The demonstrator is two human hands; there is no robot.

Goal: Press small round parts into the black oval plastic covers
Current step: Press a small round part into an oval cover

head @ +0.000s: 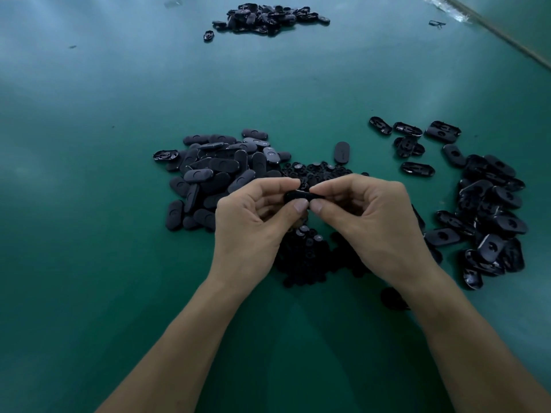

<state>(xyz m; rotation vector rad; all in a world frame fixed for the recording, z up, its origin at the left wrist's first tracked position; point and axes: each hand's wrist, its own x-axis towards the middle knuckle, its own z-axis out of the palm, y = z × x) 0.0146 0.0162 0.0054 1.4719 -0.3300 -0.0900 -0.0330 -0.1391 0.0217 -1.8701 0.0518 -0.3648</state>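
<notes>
- The fingers (290, 183) of the left hand (253, 222) and right hand (366, 222) are curled. Thumb and forefinger of each pinch one end of a black oval cover (299, 195), held level above the table with the thumb tips nearly touching under it.
- Whether a round part sits in that cover cannot be told.
- Small round parts (307, 251) lie heaped right under the hands at 6 o'clock, with more just beyond the fingertips at 12 o'clock.
- A left pile of covers (217, 171), mostly smooth side up, lies at 10 o'clock and touches the round parts.
- A right pile of covers (492, 210), many hollow side up, lies at 3 o'clock, with strays scattered towards 1 o'clock.
- A far heap of covers (268, 16) lies at 12 o'clock, well apart.
- The table edge (507, 37) runs slantwise at 1 to 2 o'clock.
- The green table (89, 174) shows broad open surface at 9 o'clock, and between the near piles and the far heap.
</notes>
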